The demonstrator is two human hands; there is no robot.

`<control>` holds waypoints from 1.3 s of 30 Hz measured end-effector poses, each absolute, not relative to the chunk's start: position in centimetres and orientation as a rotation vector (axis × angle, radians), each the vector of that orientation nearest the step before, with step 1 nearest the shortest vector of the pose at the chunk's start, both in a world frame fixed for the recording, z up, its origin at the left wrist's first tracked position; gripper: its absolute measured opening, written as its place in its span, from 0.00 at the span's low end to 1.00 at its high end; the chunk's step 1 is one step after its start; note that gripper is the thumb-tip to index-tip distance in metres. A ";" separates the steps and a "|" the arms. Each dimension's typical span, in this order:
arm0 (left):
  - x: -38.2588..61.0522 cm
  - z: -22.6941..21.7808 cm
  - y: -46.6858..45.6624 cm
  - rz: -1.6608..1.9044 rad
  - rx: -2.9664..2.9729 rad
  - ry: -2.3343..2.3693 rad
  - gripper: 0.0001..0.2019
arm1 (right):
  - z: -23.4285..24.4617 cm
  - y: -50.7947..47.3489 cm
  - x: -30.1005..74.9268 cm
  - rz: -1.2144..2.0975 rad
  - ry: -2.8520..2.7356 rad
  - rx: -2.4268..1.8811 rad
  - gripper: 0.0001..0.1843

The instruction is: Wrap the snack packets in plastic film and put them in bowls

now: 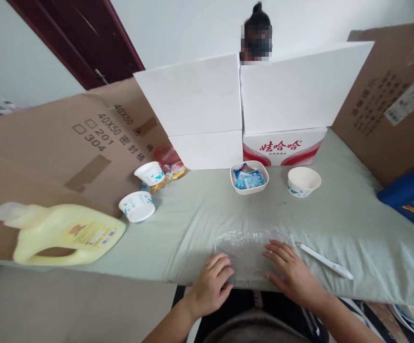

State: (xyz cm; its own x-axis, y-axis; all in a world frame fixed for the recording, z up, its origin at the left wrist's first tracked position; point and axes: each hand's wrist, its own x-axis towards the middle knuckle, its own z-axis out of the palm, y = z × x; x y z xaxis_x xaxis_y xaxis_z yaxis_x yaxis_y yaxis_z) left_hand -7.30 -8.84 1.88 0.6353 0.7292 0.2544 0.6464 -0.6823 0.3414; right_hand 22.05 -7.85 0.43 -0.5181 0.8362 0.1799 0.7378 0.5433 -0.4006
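A clear plastic bag (244, 259) lies flat near the table's front edge, wrinkled along its far side. At its left edge rests my left hand (210, 286), fingers loosely bent and thumb apart, with nothing visible in the grip. My right hand (289, 269) lies on the bag's right part, open, fingers spread. Just right of that hand is a slim white utility knife or pen-like tool (324, 260), untouched. Beyond the bag stands a white bowl (250, 190) holding several blue sachets (250, 179). A paper bowl (304, 183) with blue print stands to its right.
Left are two more paper bowls (137, 209), packaged snacks (174, 172) and a yellow jug (67, 228) lying on its side. White boxes (207, 100) form a back wall; a person's head shows above. Cardboard (96, 157) stands left, with a blue package (412, 195) at right.
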 end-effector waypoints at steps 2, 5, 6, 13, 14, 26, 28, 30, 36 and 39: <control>-7.9 1.5 -8.9 0.573 2.615 1.137 0.11 | 0.8 -8.6 23.5 0.504 -2.463 -1.225 0.22; -9.3 0.4 -8.5 0.645 2.605 1.120 0.13 | 0.3 -9.7 25.5 0.568 -2.471 -1.231 0.20; -9.7 0.2 -8.4 0.666 2.595 1.111 0.13 | 0.0 -10.0 26.0 0.561 -2.464 -1.250 0.19; -10.2 0.5 -7.5 0.783 2.279 1.221 0.09 | -0.2 -10.9 26.6 0.505 -2.378 -1.271 0.12; -10.2 0.5 -7.4 0.796 2.236 1.257 0.09 | 0.0 -10.8 26.5 0.514 -2.350 -1.268 0.10; -8.5 -2.4 -3.7 0.995 2.070 1.900 0.11 | -1.6 -5.6 23.8 0.492 -1.845 -1.899 0.19; -8.2 -2.6 -3.2 0.963 2.106 1.947 0.11 | -1.5 -5.1 23.1 0.405 -1.898 -2.010 0.19; -8.0 -2.6 -3.0 0.908 2.133 1.990 0.11 | -1.3 -4.9 22.7 0.337 -1.954 -2.082 0.18; -7.7 -2.5 -2.7 0.686 2.226 2.088 0.10 | -0.8 -4.4 22.3 0.164 -1.987 -2.157 0.18; -7.5 -2.5 -2.4 0.575 2.294 2.116 0.09 | -0.8 -3.9 22.2 0.120 -2.009 -2.215 0.18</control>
State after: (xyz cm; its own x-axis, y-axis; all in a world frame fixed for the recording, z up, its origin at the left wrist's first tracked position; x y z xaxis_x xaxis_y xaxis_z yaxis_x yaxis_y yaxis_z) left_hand -7.46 -2.37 -2.52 0.0453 0.9580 0.2831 0.9696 -0.1104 0.2184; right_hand 22.20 -3.88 -0.81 0.1005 0.9941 0.0402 0.9823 -0.0927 -0.1630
